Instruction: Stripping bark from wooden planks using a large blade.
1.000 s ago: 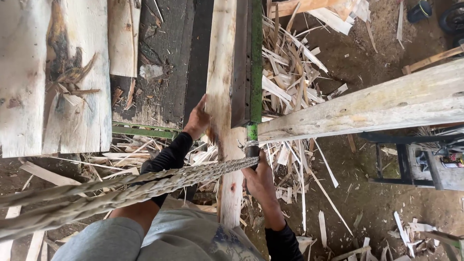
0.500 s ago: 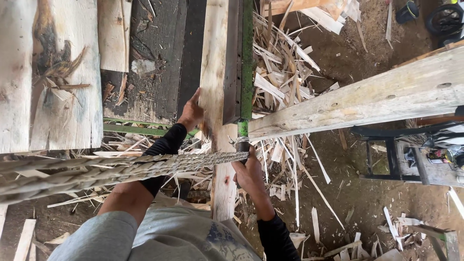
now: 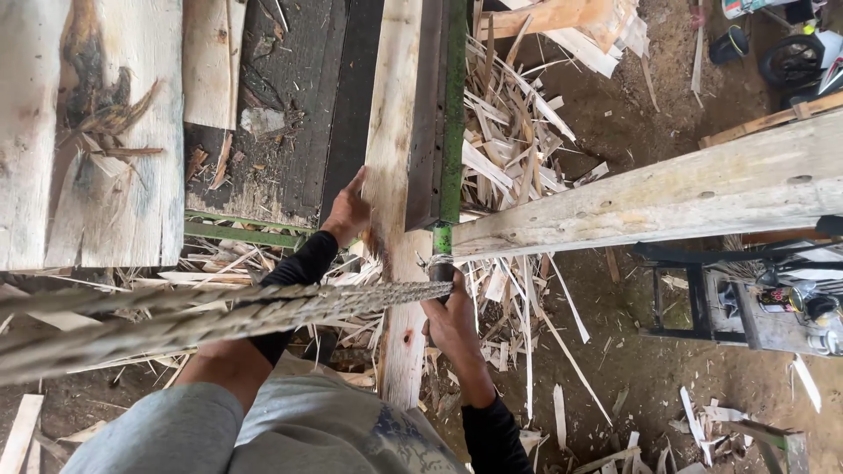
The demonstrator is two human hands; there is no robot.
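A long pale wooden plank (image 3: pixel 391 175) lies lengthwise on a dark machine bed, beside a green metal rail (image 3: pixel 452 114). My left hand (image 3: pixel 348 212) presses against the plank's left edge, fingers wrapped on it. My right hand (image 3: pixel 450 318) grips the plank's near end from the right, just below the rail's end. A thick twisted rope (image 3: pixel 219 312) crosses in front of my arms, from the lower left up to the rail's end.
A wide rough slab (image 3: pixel 88 132) lies at the left. A heavy timber beam (image 3: pixel 667 197) runs off to the right. Wood offcuts and splinters (image 3: pixel 518 149) litter the dirt floor. A dark metal frame (image 3: pixel 694 294) with small items stands at the right.
The view has shifted slightly. My left hand has slid a little down the plank's edge. My right hand keeps its grip near the plank's end.
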